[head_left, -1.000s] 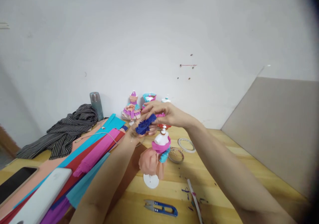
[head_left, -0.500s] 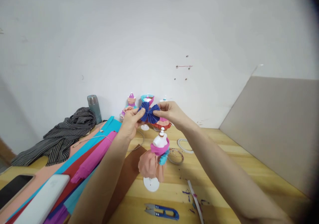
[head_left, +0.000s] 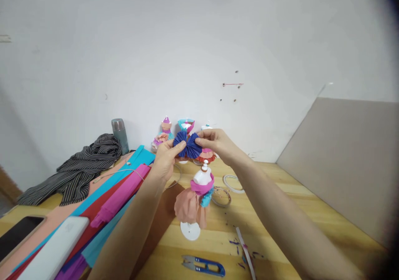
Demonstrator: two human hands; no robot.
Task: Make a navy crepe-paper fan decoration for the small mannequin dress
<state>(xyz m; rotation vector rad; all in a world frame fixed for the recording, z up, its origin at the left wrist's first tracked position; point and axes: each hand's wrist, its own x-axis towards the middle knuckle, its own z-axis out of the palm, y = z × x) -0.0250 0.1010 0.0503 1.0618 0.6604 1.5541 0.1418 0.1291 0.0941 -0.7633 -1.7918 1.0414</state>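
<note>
A pleated dark blue paper bow [head_left: 190, 148] is held up in front of me above the table. My left hand [head_left: 166, 157] pinches its left side, thumb lying near the bow's middle. With thumb and fingers, my right hand [head_left: 215, 143] grips the right wing. Below the bow stands a small white mannequin [head_left: 202, 177] wearing a peach skirt [head_left: 190, 205], a pink band at the chest and a blue frill at the side. Several dressed mannequins [head_left: 166, 126] stand behind the hands by the wall, partly hidden.
Blue thread snips [head_left: 204, 266] lie near the front, left of a white strip [head_left: 245, 251] and blue scraps. Tape rolls [head_left: 233, 184] rest right of the mannequin. At left are coloured paper sheets [head_left: 121, 195], a white power bank [head_left: 56, 249], a phone [head_left: 18, 234], striped cloth [head_left: 84, 161] and a flask [head_left: 120, 134].
The bow's wings look more fanned out, and my left thumb has slid toward its middle. The whole view has shifted slightly; the things on the table stay put.
</note>
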